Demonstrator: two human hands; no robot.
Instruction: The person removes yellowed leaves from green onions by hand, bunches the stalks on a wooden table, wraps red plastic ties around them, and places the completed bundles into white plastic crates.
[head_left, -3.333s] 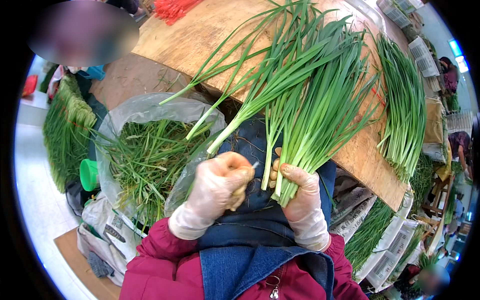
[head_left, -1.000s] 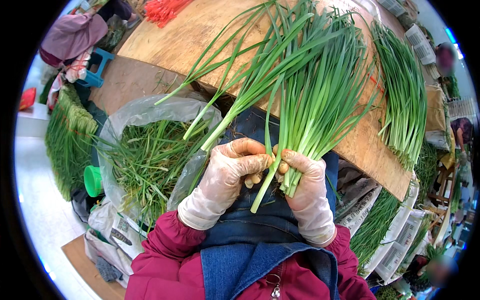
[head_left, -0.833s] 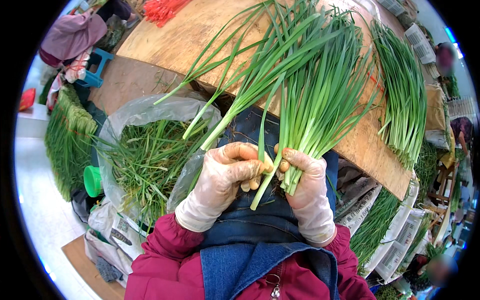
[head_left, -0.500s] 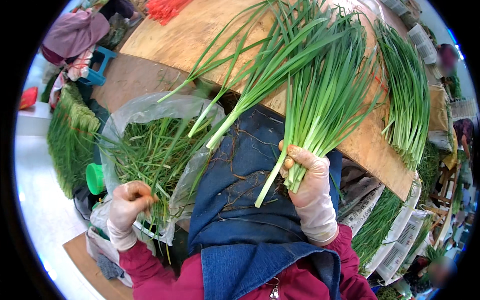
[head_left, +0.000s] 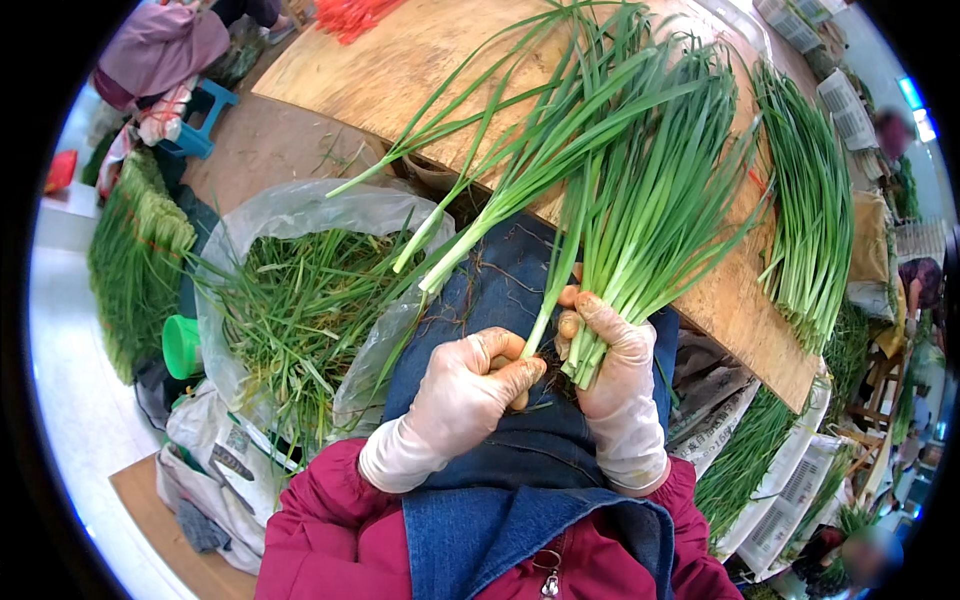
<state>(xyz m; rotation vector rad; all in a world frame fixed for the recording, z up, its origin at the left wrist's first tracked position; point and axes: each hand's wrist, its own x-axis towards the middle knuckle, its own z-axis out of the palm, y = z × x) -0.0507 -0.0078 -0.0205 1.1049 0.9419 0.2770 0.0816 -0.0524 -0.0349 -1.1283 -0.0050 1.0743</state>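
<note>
A bunch of long green garlic chives (head_left: pixel 645 210) is gripped near its pale bases by my gloved right hand (head_left: pixel 620 365), its leaves fanning over the board's edge. One stalk (head_left: pixel 546 318) stands out on the bunch's left side, and my gloved left hand (head_left: pixel 445 405) pinches its lower end between thumb and fingers. Both hands are above my lap, close together. Left of the bunch, several loose stalks (head_left: pixel 490 215) lie with their white ends jutting past the board. A tidy bundle of the same chives (head_left: pixel 815 215) rests on the board's right side.
A wooden board (head_left: pixel 370 80) slants across the front. At left, a clear plastic bag (head_left: pixel 285 208) holds trimmed leaves; nearby are a green cup (head_left: pixel 181 346), stacked chives (head_left: pixel 135 265) and a blue stool (head_left: pixel 203 120). A person (head_left: pixel 160 50) sits far left. White crates (head_left: pixel 790 500) stand right.
My left hand has come from beside the plastic bag over to the bunch and taken hold of the outer stalk's base. My right hand keeps its grip, nearly in place.
</note>
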